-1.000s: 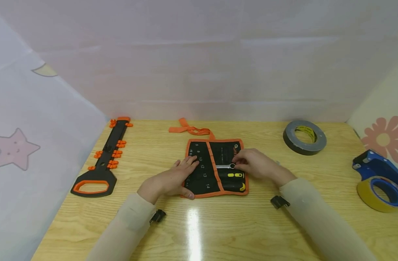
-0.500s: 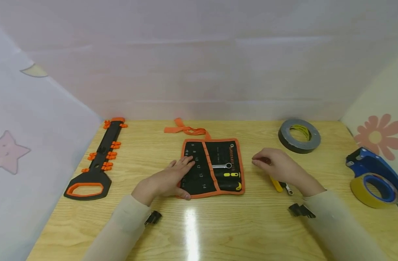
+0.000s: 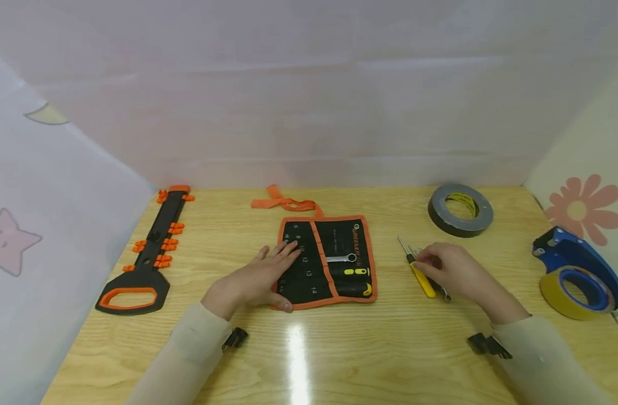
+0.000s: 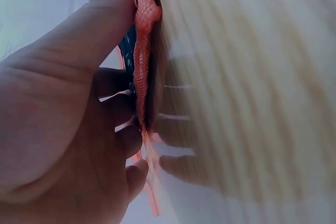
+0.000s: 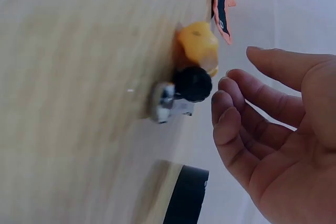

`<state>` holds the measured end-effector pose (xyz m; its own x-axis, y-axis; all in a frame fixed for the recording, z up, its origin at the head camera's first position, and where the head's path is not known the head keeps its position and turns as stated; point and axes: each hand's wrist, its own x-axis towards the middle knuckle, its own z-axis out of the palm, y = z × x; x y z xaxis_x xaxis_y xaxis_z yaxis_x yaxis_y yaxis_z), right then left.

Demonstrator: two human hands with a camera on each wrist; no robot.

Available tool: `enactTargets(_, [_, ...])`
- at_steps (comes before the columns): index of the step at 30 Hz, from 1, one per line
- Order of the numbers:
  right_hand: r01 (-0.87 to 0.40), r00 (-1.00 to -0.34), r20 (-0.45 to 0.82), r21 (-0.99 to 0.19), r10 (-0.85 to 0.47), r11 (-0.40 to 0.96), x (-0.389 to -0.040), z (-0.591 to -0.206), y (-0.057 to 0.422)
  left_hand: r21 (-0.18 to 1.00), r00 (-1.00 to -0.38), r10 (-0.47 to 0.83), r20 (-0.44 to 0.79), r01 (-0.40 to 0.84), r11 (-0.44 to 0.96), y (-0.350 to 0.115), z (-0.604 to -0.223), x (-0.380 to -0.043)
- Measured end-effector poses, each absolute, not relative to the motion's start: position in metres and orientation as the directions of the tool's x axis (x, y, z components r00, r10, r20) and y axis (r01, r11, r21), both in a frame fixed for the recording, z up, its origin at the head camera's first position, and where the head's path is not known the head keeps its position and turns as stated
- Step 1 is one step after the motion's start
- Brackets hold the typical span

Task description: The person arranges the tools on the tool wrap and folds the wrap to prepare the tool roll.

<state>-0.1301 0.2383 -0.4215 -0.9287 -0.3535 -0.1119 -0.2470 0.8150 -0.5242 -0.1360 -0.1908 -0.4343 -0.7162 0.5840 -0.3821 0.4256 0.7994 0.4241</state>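
A black tool pouch (image 3: pixel 349 236) with orange trim and printed sizes lies unfolded on the table. My left hand (image 3: pixel 253 284) rests flat on its left half, fingers spread; the left wrist view shows the thumb by its orange edge (image 4: pixel 142 66). One silver wrench (image 3: pixel 341 258) sits in a right-side pocket, above yellow-and-black handles (image 3: pixel 356 271). To the right, my right hand (image 3: pixel 458 273) hovers at a small bundle: a yellow-handled screwdriver (image 3: pixel 422 281), a black handle (image 5: pixel 193 84) and a wrench end (image 5: pixel 164 102). Its fingers bend loosely, with nothing between them in the right wrist view.
A grey tape roll (image 3: pixel 483 216) lies at the back right. On the far right stands a blue tape dispenser (image 3: pixel 582 253) with yellow tape. At left lies a black-and-orange long-handled rack (image 3: pixel 131 275) with orange clips. A white patterned sheet (image 3: pixel 309 129) surrounds the table.
My right hand has left the wrench in the pouch and moved right to the loose tools, which have come into view. The wrench stays in its pocket. My left hand stays put.
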Motion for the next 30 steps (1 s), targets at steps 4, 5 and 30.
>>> enactTargets(4, [-0.225, -0.934, -0.131, -0.506, -0.331, 0.833, -0.124, -0.424, 0.241, 0.427, -0.711, 0.594, -0.376, 0.436, 0.792, -0.192, -0.434, -0.137])
enactTargets(5, [-0.221, -0.936, -0.131, -0.502, -0.326, 0.837, -0.122, -0.424, 0.242, 0.427, -0.710, 0.595, -0.376, 0.437, 0.792, -0.193, -0.434, -0.137])
enactTargets(30, [-0.178, -0.941, -0.172, -0.482, -0.291, 0.858, -0.118, -0.433, 0.235, 0.447, -0.710, 0.589, -0.387, 0.414, 0.793, -0.192, -0.434, -0.137])
